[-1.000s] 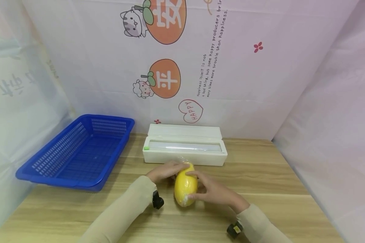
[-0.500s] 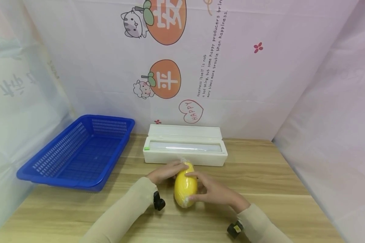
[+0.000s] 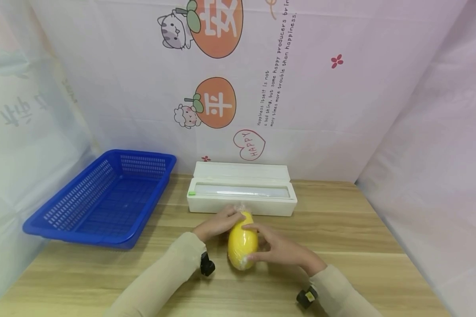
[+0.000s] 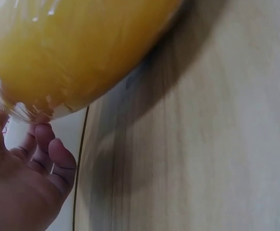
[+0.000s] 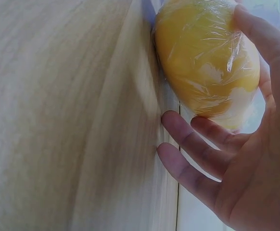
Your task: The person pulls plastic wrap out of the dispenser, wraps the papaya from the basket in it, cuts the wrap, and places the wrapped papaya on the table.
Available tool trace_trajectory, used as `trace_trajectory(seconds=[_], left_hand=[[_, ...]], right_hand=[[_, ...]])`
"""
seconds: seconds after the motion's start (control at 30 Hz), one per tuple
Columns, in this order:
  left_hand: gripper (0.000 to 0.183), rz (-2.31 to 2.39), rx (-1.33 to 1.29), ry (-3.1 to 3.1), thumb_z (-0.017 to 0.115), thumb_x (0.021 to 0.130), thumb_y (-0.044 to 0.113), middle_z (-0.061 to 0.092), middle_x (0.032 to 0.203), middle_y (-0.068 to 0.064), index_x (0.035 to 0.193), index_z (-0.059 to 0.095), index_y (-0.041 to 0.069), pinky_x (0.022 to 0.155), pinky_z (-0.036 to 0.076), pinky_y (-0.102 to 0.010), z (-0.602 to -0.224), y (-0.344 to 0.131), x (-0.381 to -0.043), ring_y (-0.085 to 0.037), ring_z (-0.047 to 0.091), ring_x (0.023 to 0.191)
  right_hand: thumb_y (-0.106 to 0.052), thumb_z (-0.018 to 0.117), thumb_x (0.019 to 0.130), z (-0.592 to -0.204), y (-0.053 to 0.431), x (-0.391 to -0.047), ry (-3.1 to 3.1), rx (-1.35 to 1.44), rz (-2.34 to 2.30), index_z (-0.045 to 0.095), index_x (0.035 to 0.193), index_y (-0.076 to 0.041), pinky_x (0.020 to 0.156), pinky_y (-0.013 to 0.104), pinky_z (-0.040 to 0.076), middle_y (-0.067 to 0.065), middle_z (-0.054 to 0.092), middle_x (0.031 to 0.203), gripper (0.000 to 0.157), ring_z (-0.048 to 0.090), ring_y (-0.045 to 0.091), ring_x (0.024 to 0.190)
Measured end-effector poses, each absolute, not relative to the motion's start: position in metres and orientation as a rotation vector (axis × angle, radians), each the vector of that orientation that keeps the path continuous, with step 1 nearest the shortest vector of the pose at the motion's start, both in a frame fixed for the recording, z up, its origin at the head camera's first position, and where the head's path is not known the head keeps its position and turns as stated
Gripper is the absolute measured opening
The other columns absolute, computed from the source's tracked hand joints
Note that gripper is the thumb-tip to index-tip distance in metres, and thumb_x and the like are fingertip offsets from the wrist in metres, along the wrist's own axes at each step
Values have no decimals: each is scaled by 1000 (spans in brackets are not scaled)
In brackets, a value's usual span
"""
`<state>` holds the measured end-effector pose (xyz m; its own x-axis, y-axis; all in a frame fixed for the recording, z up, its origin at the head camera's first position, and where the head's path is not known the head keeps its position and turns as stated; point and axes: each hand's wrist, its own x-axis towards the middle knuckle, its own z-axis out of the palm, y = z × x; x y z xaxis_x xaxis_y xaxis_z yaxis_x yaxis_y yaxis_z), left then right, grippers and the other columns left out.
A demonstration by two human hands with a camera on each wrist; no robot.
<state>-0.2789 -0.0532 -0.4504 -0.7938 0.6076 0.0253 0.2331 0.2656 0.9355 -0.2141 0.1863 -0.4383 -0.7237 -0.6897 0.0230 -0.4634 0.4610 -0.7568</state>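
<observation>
A yellow fruit [image 3: 242, 241] wrapped in clear plastic sits on the wooden counter [image 3: 341, 233], in the middle of the head view and a bit toward the bottom. Both hands are on it. The left hand [image 3: 216, 223] comes in from the lower left and rests its fingers on the far top end of the fruit, where the plastic bunches up. The right hand [image 3: 279, 248] comes in from the lower right and cups the right side of the fruit, with its thumb on top and its fingers curved around the near end. In the right wrist view the right hand [image 5: 236, 144] has its fingers spread and bent softly around the shiny fruit [image 5: 205, 60]. In the left wrist view the left hand [image 4: 19, 178] is in the lower left corner, with its fingers curled up against the end of the fruit [image 4: 68, 48]. Just behind the fruit, in the middle of the head view, is a long white box [image 3: 242, 193] with its lid open. To the left is a blue basket [image 3: 103, 198] on the counter. Behind it all is a pink wall cloth [image 3: 341, 110] with orange fruit pictures.
</observation>
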Motion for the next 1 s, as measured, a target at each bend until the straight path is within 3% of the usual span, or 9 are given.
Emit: trace_trajectory(seconds=[0.1,0.2,0.57,0.8,1.0], left_hand=[[40,1485,735,2298,48,102,40,47,134,-5,135,62,23,104,37,-50,-451,-54,-277,-20,45,119],[40,1422,732,2381,47,102,44,43,140,-3,139,59,31,105,37,-55,-452,-54,-276,-23,43,124],[43,1249,939,2615,39,108,42,47,129,-4,145,55,26,98,43,-51,-454,-51,-267,-20,48,115],[42,1245,1039,2697,41,109,39,44,142,-9,144,57,23,106,39,-55,-454,-51,-259,-26,43,130],[47,1163,1088,2737,33,109,44,39,154,-5,144,56,24,111,29,-58,-453,-51,-254,-28,33,141]], right_hand=[[-47,75,88,-438,187,-215,2416,-982,-1127,33,151,-36,90,35,53,4,45,146,77,61,21,111],[-46,74,89,-438,188,-216,2407,-982,-1127,33,152,-36,91,36,52,4,43,147,76,60,22,113],[-47,70,92,-441,191,-217,2410,-979,-1114,29,154,-36,95,39,51,5,38,153,74,57,25,121],[-47,68,93,-441,192,-216,2421,-987,-1098,28,154,-37,97,43,50,6,38,154,74,56,28,123],[-44,68,94,-440,192,-217,2397,-980,-1130,26,154,-39,99,44,49,7,37,155,74,53,30,127]])
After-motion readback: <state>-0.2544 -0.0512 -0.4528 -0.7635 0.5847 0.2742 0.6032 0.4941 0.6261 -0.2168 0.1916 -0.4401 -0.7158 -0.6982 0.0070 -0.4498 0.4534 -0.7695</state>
